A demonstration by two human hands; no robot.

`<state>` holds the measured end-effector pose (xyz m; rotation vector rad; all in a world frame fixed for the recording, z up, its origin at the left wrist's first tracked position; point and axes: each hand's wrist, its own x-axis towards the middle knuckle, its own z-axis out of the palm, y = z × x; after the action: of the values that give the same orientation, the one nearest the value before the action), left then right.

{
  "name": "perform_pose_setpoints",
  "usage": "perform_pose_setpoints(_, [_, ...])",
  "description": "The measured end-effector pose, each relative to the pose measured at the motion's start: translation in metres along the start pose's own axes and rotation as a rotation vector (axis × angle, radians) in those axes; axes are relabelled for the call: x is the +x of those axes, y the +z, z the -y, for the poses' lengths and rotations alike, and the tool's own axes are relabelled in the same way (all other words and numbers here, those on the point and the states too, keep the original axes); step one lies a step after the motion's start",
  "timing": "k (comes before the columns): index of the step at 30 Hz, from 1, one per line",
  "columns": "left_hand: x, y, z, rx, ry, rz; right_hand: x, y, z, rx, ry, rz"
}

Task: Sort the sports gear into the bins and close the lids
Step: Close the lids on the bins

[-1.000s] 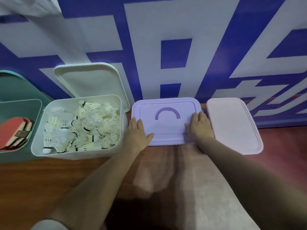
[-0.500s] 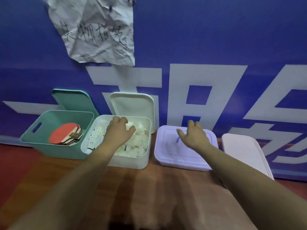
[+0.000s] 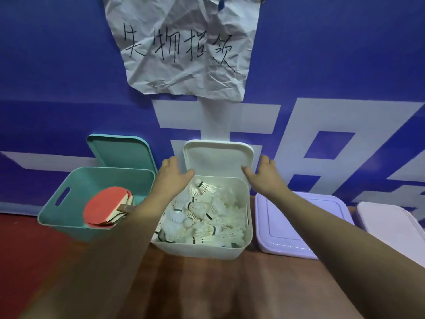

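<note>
An open white bin (image 3: 202, 249) holds several white shuttlecocks (image 3: 207, 217). Its white lid (image 3: 218, 157) stands upright behind it against the wall. My left hand (image 3: 174, 176) clasps the lid's left edge, thumb on the inner face. At the right edge my right hand (image 3: 264, 178) holds it the same way. To the left, an open teal bin (image 3: 69, 180) contains red table-tennis paddles (image 3: 103, 208), and its teal lid (image 3: 119, 150) leans on the wall. On the right, the purple bin (image 3: 294, 217) and the pink bin (image 3: 391, 224) have their lids on.
The bins stand in a row on a brown wooden table (image 3: 207, 284) against a blue and white banner wall. A crumpled paper note (image 3: 184, 42) with handwriting hangs above the white bin. A red surface lies at the left.
Both hands left the purple bin's lid and moved left and up. They now hold the white lid's two side edges. The view has swung left and upward.
</note>
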<state>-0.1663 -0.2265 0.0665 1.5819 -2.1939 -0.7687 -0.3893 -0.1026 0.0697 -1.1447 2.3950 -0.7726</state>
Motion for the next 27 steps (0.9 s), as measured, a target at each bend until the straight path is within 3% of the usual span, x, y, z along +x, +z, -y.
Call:
perform_pose_setpoints(9, [0.086,0.025,0.020,-0.005,0.167,0.137,0.051,0.039,0.031,0.176,0.192,-0.127])
perform_pose_setpoints(20, [0.091,0.021,0.032,-0.114,0.336,-0.172,0.042,0.044,0.046,0.335,0.219,-0.224])
perform_pose_setpoints(24, [0.072,-0.011,0.017,-0.248,0.426,-0.227,0.024,0.024,0.056,0.451,0.209,-0.294])
perform_pose_setpoints(27, [0.040,-0.039,-0.006,-0.572,0.401,-0.165,0.004,0.000,0.070,0.561,0.194,-0.280])
